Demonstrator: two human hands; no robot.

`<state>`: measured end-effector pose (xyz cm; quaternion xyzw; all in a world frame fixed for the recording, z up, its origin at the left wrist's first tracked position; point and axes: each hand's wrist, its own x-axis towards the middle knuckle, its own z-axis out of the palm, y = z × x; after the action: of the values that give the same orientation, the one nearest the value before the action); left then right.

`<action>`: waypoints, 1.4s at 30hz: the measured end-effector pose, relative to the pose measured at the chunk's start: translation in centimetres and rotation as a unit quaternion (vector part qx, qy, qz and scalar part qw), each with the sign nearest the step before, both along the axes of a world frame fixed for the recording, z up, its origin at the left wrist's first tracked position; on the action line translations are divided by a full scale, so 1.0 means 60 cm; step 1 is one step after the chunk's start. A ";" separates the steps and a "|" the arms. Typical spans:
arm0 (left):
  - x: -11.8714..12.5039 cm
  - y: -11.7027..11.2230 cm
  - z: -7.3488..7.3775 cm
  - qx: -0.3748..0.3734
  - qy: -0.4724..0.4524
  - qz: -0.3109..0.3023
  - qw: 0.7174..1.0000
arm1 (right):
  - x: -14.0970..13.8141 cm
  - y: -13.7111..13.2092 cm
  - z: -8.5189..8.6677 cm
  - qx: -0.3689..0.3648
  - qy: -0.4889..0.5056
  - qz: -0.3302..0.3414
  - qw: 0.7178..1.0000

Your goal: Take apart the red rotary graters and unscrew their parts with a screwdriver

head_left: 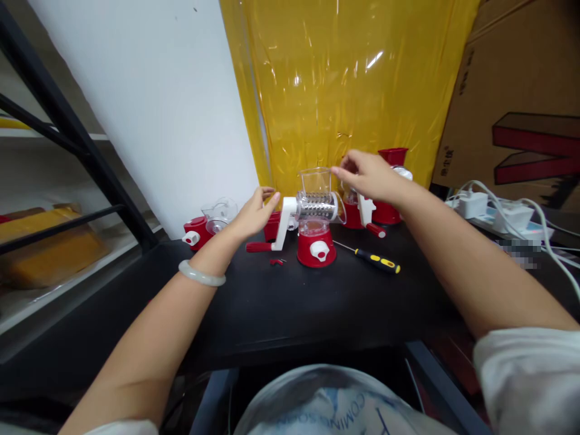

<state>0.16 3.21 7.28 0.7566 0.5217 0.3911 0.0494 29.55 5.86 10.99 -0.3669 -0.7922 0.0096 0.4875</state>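
A rotary grater (316, 244) with a red base, clear body and metal drum stands upright on the black table. Its white crank (284, 223) with a red handle hangs on the left side. My left hand (257, 212) is open just left of the crank, fingers stretched and thumb apart, holding nothing. Beside the clear hopper (316, 180) is my right hand (366, 174), its fingers loosely bent and apart. Its thumb tip is at the hopper's right rim; whether they touch I cannot tell. A yellow and black screwdriver (377, 261) lies right of the base.
More red grater parts (196, 233) stand at the back left. Another grater with a red handle (376, 230) is behind my right hand. Small red pieces (277, 261) lie near the crank. White chargers and cables (512, 212) occupy the right. A cardboard box (512, 78) leans behind.
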 end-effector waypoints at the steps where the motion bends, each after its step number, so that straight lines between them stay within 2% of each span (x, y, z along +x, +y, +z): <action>1: 0.014 -0.006 -0.005 0.009 -0.009 -0.022 1.000 | 0.006 0.005 -0.020 -0.033 0.010 0.008 0.999; 3: 0.040 -0.012 -0.016 0.020 -0.023 -0.048 0.998 | 0.017 0.013 -0.060 -0.130 0.058 0.065 0.988; 5: 0.058 -0.008 -0.028 0.033 -0.035 -0.050 0.998 | 0.021 0.017 -0.092 -0.252 0.153 0.152 0.943; 7: 0.068 0.003 -0.040 0.036 -0.050 -0.029 0.998 | 0.014 0.017 -0.115 -0.321 0.219 0.197 0.900; 11: 0.072 0.025 -0.055 -0.003 -0.107 0.018 0.994 | -0.023 0.010 -0.143 -0.330 0.284 0.259 0.862; 16: 0.067 0.034 -0.061 -0.010 -0.133 -0.020 0.991 | -0.058 0.010 -0.158 -0.322 0.286 0.329 0.841; 18: 0.064 0.035 -0.059 -0.014 -0.135 -0.041 0.990 | -0.063 0.013 -0.162 -0.313 0.298 0.331 0.839; 24: 0.056 0.038 -0.054 -0.059 -0.159 -0.095 0.981 | -0.071 0.009 -0.169 -0.272 0.312 0.291 0.863; 33: 0.071 0.028 -0.064 -0.047 -0.225 -0.061 0.971 | -0.078 -0.003 -0.173 -0.241 0.330 0.272 0.871; 37: 0.068 0.026 -0.056 -0.068 -0.200 -0.055 0.976 | -0.075 0.002 -0.177 -0.236 0.314 0.251 0.885; 42: 0.062 0.026 -0.051 -0.074 -0.157 -0.060 0.983 | -0.073 -0.002 -0.173 -0.246 0.307 0.256 0.883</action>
<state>3.87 4.78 4.25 0.7097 0.4890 0.4616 0.2100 25.16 5.76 0.59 -0.2379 -0.6416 0.4405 0.5812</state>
